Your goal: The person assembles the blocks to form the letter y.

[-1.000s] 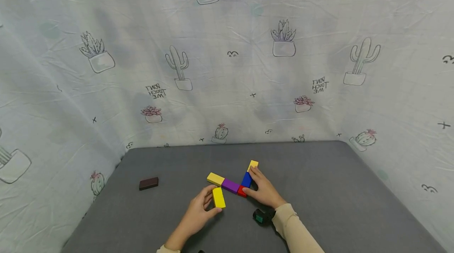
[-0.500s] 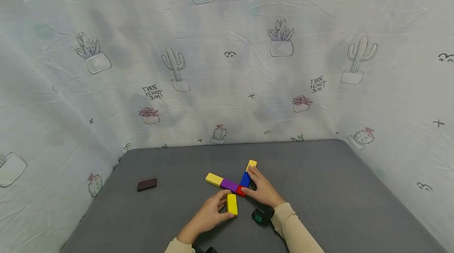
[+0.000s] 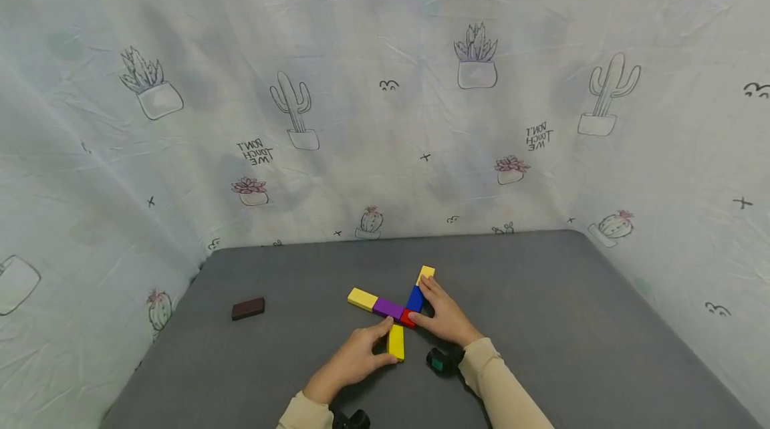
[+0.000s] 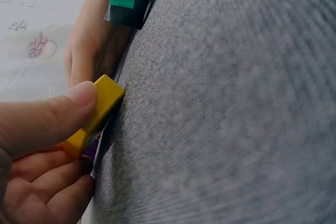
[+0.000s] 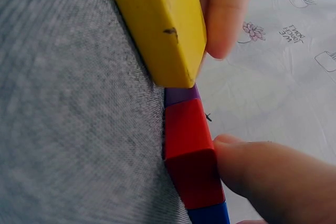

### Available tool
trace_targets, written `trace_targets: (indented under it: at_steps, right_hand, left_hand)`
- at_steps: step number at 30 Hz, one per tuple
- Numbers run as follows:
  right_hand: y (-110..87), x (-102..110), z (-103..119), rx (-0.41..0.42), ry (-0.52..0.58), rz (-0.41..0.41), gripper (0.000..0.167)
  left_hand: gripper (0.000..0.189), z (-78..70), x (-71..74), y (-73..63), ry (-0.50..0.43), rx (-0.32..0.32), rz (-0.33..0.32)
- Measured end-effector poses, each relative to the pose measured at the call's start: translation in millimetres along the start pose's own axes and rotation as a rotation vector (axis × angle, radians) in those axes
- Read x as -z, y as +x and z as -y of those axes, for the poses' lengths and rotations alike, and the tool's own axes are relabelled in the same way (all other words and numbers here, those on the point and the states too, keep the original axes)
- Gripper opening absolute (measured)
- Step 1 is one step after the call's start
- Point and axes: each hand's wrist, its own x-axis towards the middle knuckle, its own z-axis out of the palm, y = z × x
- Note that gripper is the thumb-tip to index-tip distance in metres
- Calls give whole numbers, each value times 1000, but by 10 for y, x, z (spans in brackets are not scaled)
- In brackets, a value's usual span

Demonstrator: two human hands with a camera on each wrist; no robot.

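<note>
My left hand (image 3: 355, 355) pinches a yellow block (image 3: 396, 342) between thumb and fingers, close over the table. In the right wrist view, this yellow block (image 5: 163, 30) stands close to a red block (image 5: 189, 129). My right hand (image 3: 448, 319) rests on the joined blocks, its thumb touching the red one and its fingertips at the far yellow block (image 3: 427, 271). A blue block (image 3: 415, 299) lies between these two, partly covered by the hand. From the red block, a purple block (image 3: 388, 309) and another yellow block (image 3: 362, 299) run off to the left.
A dark brown block (image 3: 248, 309) lies alone on the grey table (image 3: 289, 282) at the left. Black wrist cameras (image 3: 442, 361) are strapped near both hands. Behind stands a pale curtain (image 3: 373, 121) printed with cacti.
My left hand has moved right and lowered the yellow block to just in front of the red and purple blocks. The right hand has kept its place on the row.
</note>
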Motion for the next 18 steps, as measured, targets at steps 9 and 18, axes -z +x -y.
trace_targets:
  at_steps: [9, 18]
  right_hand:
    - [5, 13, 0, 3, 5, 7, 80]
    - [-3, 22, 12, 3, 14, 10, 81]
  left_hand:
    - [59, 6, 7, 19, -9, -18, -4]
    - [48, -5, -31, 53, 29, -30, -46]
